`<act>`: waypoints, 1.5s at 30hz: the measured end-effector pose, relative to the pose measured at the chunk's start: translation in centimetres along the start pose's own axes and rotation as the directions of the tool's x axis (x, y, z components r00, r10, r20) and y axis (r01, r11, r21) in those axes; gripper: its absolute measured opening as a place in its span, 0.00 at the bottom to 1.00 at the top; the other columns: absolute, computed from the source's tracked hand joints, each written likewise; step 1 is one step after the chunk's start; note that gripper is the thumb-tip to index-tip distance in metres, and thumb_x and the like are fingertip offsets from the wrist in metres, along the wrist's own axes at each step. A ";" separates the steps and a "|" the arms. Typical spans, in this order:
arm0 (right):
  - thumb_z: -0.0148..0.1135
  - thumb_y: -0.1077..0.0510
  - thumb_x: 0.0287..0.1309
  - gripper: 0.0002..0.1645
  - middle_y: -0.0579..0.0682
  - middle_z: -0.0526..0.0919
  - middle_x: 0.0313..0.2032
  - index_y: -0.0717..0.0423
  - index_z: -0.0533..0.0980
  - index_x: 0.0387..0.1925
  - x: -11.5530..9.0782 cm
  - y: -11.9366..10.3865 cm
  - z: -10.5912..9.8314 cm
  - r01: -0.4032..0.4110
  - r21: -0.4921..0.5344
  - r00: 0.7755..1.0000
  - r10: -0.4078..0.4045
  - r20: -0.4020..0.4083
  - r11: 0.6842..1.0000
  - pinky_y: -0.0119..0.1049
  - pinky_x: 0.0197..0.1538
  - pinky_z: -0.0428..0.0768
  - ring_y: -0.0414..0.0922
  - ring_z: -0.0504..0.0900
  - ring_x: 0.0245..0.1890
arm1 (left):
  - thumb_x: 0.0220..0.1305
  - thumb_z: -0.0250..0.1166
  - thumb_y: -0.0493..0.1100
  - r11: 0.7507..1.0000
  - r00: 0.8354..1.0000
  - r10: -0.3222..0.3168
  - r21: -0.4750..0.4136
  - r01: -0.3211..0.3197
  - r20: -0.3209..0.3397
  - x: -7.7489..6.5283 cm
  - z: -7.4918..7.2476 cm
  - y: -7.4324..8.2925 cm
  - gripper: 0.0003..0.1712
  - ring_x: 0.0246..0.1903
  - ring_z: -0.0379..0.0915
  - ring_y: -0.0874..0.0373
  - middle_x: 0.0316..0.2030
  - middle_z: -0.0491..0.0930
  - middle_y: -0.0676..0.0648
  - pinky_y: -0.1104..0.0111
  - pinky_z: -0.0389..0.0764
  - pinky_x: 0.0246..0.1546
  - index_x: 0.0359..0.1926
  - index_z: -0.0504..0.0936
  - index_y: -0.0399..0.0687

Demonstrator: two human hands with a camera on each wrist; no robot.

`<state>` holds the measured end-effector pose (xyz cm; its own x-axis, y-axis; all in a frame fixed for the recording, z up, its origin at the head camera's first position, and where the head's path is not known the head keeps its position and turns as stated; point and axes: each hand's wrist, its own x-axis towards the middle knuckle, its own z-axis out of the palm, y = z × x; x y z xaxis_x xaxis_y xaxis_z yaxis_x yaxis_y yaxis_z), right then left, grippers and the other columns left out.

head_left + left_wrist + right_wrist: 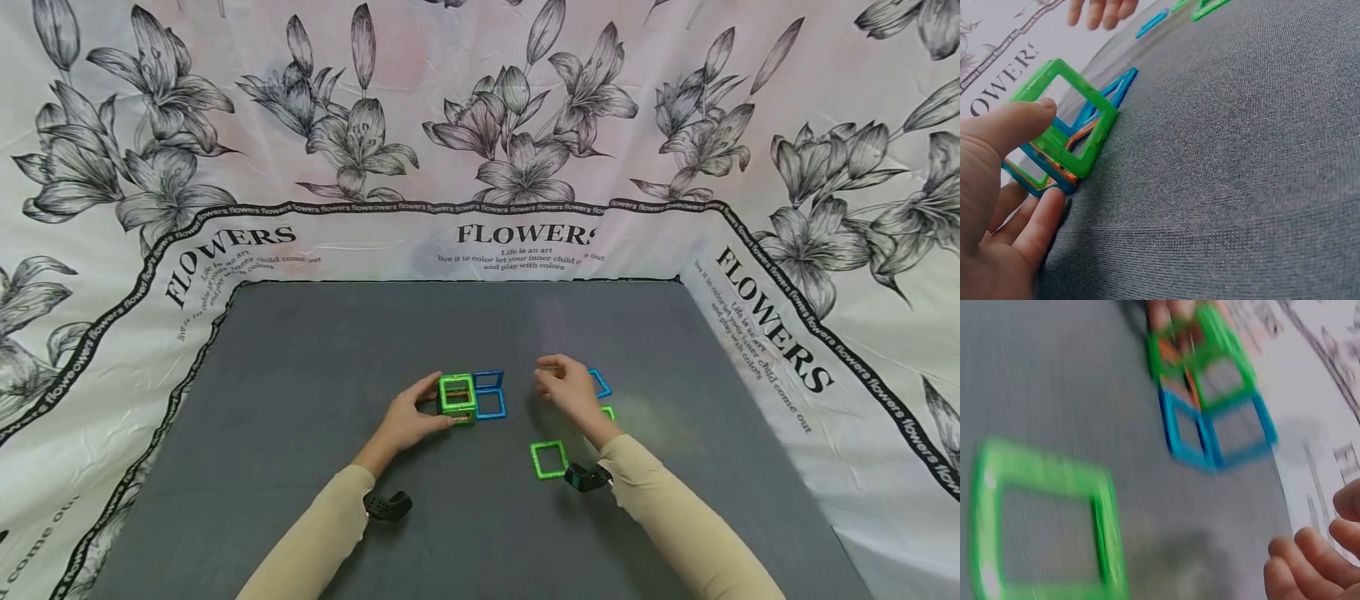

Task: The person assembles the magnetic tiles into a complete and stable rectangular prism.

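Observation:
My left hand [405, 423] grips a small box of magnetic tiles [457, 379], thumb on one side and fingers on the other. Green frames face outward on the box, and in the left wrist view orange and blue tile edges [1055, 167] show behind the green front tile [1100, 139]. Joined to the box's right side are two blue square tiles [491, 416], one lying flat and one standing behind it. Above the table to the right hovers my right hand [566, 387], its fingers loosely bent and nothing in them.
A loose green square tile [550, 476] lies on the grey table [337, 333], close by the right wrist's black band [587, 477]. Partly behind the right hand and forearm are a blue tile [603, 385] and another green tile [608, 411]. Flower-printed cloth [525, 242] borders the table.

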<state>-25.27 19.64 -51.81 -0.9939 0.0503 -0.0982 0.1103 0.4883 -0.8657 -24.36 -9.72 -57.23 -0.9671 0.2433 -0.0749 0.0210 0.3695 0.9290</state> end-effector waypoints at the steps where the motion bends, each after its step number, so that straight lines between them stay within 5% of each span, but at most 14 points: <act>1: 0.59 0.57 0.71 0.22 0.65 0.85 0.52 0.62 0.77 0.62 0.2 0.3 -0.8 0.024 -0.072 0.999 -0.026 -0.021 0.997 0.50 0.49 0.86 0.59 0.86 0.49 | 0.55 0.78 0.40 1.000 1.000 0.000 0.002 0.000 -0.003 0.0 0.0 -0.1 0.50 0.60 0.77 0.41 0.68 0.74 0.37 0.58 0.87 0.46 0.77 0.65 0.47; 5: 0.59 0.55 0.70 0.25 0.66 0.83 0.56 0.61 0.76 0.64 1.1 1.9 -3.6 0.074 -0.363 0.993 -0.103 -0.061 0.929 0.55 0.51 0.83 0.61 0.83 0.53 | 0.55 0.78 0.40 1.000 1.000 -0.006 0.008 0.006 -0.010 0.0 -0.2 -0.2 0.49 0.57 0.80 0.42 0.67 0.75 0.38 0.58 0.87 0.45 0.76 0.66 0.47; 12: 0.62 0.56 0.67 0.29 0.70 0.79 0.56 0.62 0.74 0.67 1.7 3.3 -5.8 0.059 -0.590 0.998 -0.061 0.016 0.806 0.40 0.27 0.70 0.51 0.76 0.27 | 0.56 0.77 0.40 1.000 1.000 -0.004 0.019 0.005 -0.014 0.0 -0.4 -0.3 0.48 0.51 0.84 0.43 0.66 0.75 0.36 0.59 0.88 0.44 0.76 0.66 0.47; 19: 0.67 0.51 0.65 0.32 0.70 0.79 0.54 0.62 0.74 0.65 1.9 4.3 -5.3 0.054 -0.699 0.998 -0.032 0.045 0.714 0.54 0.41 0.83 0.63 0.82 0.46 | 0.56 0.78 0.40 1.000 1.000 0.001 0.008 0.000 -0.014 -0.1 -0.2 -0.2 0.48 0.47 0.85 0.43 0.65 0.76 0.34 0.57 0.88 0.44 0.76 0.66 0.46; 25: 0.68 0.53 0.64 0.29 0.69 0.80 0.51 0.62 0.77 0.62 1.9 4.6 -4.8 0.058 -0.728 0.998 -0.059 0.024 0.683 0.56 0.41 0.84 0.64 0.82 0.45 | 0.56 0.78 0.40 1.000 1.000 -0.010 0.007 0.011 -0.006 -0.2 0.0 0.0 0.49 0.46 0.86 0.44 0.65 0.75 0.34 0.57 0.87 0.44 0.76 0.66 0.47; 37: 0.67 0.54 0.65 0.26 0.69 0.80 0.50 0.62 0.78 0.61 1.8 4.5 -4.7 0.056 -0.739 0.998 -0.059 0.023 0.672 0.56 0.42 0.83 0.64 0.81 0.44 | 0.56 0.77 0.40 1.000 0.999 -0.022 -0.005 0.022 -0.024 -0.2 0.2 0.2 0.48 0.45 0.86 0.46 0.66 0.76 0.36 0.57 0.87 0.45 0.76 0.67 0.49; 45: 0.61 0.56 0.66 0.25 0.67 0.83 0.48 0.63 0.78 0.61 1.8 4.2 -4.8 0.056 -0.709 0.998 -0.042 0.037 0.703 0.44 0.31 0.76 0.52 0.78 0.30 | 0.56 0.78 0.40 1.000 1.000 -0.018 0.003 0.018 -0.018 -0.4 0.2 0.1 0.48 0.44 0.86 0.46 0.65 0.76 0.35 0.56 0.87 0.45 0.76 0.66 0.49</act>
<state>-26.60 25.95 -53.26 -0.9968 -0.0024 -0.0802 0.0191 0.9640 -0.2654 -23.94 -9.59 -57.21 -0.9717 0.2204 -0.0852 0.0042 0.3763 0.9265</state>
